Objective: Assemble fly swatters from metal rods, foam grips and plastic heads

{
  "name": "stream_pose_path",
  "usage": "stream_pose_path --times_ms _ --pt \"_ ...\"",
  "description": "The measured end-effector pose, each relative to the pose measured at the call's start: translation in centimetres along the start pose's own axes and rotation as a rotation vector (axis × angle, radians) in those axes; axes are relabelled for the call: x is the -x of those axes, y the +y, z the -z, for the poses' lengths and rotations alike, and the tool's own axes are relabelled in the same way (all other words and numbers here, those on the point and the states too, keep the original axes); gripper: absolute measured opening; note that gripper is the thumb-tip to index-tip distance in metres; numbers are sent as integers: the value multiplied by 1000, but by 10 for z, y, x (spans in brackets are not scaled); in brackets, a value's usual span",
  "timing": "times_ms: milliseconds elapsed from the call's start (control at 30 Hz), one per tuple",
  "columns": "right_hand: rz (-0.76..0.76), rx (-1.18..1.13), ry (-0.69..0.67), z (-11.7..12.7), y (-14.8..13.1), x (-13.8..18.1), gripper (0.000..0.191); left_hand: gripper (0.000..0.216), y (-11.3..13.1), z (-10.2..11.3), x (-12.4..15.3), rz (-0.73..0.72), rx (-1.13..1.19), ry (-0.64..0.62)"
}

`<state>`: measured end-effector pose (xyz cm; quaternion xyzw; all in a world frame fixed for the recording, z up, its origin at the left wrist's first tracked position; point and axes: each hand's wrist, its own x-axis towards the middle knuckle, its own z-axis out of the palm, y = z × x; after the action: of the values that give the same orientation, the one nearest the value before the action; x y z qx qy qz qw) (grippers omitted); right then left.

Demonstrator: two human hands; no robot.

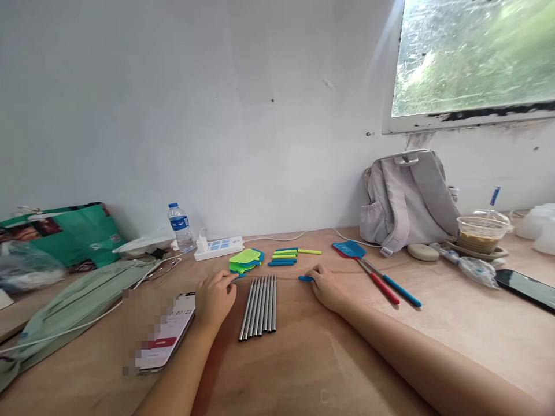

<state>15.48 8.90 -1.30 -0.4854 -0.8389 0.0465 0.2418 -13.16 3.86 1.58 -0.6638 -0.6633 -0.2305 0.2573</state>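
My left hand (215,299) rests on the wooden table (303,358) with its fingers curled, its fingertips pinching a small blue piece at the edge of a stack of green and blue swatter heads (245,259). My right hand (326,286) lies a little to the right, fingers closed on a short blue handle piece (304,278). Between the hands lies a row of several steel rods (259,306). Behind them sit blue and green handle sleeves (288,256). Two assembled fly swatters (373,271), red and blue, lie to the right.
A phone (167,332) lies by my left forearm. A power strip (218,247), water bottle (180,227), green bag (65,234) and cloth sit at the left. A grey backpack (407,199), a drink cup (481,231) and a second phone (526,288) are at the right.
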Motion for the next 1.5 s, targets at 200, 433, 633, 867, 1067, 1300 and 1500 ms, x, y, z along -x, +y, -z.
stream_pose_path --times_ms 200,433,633,867,1067,1300,1500 --pt "-15 3 -46 3 2 13 32 35 8 -14 0 -11 179 -275" --pt "323 -35 -49 10 -28 23 34 30 8 -14 -1 46 269 -233" --pt "501 -110 -111 0 -75 27 34 28 7 -17 -1 57 299 -209" --pt "428 -107 -88 -1 -81 20 9 28 4 -16 -5 13 302 -92" --pt "316 -101 -64 -6 -78 22 9 30 2 -10 -7 -46 259 46" --pt "100 -18 -134 -8 -77 23 23 29 8 6 -6 -25 141 214" --pt "81 -59 -121 -17 -78 16 31 22 11 19 -7 46 242 395"
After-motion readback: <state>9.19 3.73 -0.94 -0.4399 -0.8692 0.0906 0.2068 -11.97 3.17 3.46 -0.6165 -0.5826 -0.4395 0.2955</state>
